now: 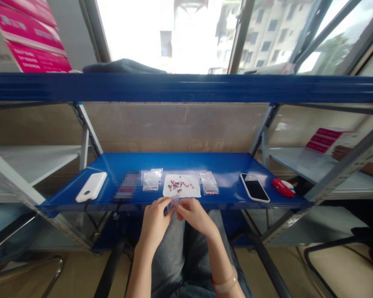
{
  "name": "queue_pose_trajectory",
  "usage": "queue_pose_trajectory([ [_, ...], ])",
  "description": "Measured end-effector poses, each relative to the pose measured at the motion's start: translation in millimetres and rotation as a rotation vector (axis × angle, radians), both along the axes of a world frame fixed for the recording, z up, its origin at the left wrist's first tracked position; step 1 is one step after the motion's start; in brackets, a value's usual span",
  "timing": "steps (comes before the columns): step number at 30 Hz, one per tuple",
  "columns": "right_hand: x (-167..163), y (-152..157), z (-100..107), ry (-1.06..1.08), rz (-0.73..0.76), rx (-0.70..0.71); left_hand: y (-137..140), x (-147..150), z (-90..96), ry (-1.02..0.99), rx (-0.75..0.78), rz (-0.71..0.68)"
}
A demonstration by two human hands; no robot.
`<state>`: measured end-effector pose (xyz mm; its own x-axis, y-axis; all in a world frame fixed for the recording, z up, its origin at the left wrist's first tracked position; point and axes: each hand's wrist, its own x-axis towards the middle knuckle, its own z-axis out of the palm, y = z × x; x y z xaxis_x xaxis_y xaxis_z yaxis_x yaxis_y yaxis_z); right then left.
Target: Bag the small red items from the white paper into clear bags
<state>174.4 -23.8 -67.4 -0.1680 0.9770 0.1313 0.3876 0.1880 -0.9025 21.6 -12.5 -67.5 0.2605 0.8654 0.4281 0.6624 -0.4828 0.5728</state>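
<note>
My left hand (157, 217) and my right hand (192, 213) meet at the front edge of the blue shelf table, over my lap. Between their fingertips is a small clear plastic bag (173, 203), pinched from both sides; whether anything is inside it I cannot make out. Just beyond lies a white sheet of paper (191, 180) with several small red and dark beads (177, 184) scattered over it. To its left are clear zip bags (151, 181) lying flat. On its right, another zip bag (209, 183) has small red pieces along its bottom.
A white power bank (91, 187) with a cable lies at the table's left, beside a blurred-out object (128, 186). A phone (255, 187) and a red item (282, 187) rest at the right. A blue upper shelf (186, 87) spans above. Another person's hand (340, 153) shows at far right.
</note>
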Motion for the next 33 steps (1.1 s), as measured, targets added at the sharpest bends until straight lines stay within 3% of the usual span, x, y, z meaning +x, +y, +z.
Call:
queue_pose_trajectory([
  [7, -9, 5, 4, 0.358, 0.020, -0.335, 6, -5, -3.6, -0.033, 0.175, 0.063],
  [14, -17, 16, -2, 0.899, 0.169, -0.522, 5, -5, 0.2, -0.001, 0.237, 0.001],
  [24, -24, 18, -7, 1.211, 0.271, -0.583, 3, -2, 4.1, -0.026, 0.233, -0.052],
  [28, -24, 17, -5, 1.235, 0.209, -0.525, 2, -5, 7.2, -0.034, 0.206, -0.037],
  [33, -22, 15, -2, 1.263, 0.102, -0.432, -3, -11, 14.3, -0.273, 0.115, -0.063],
])
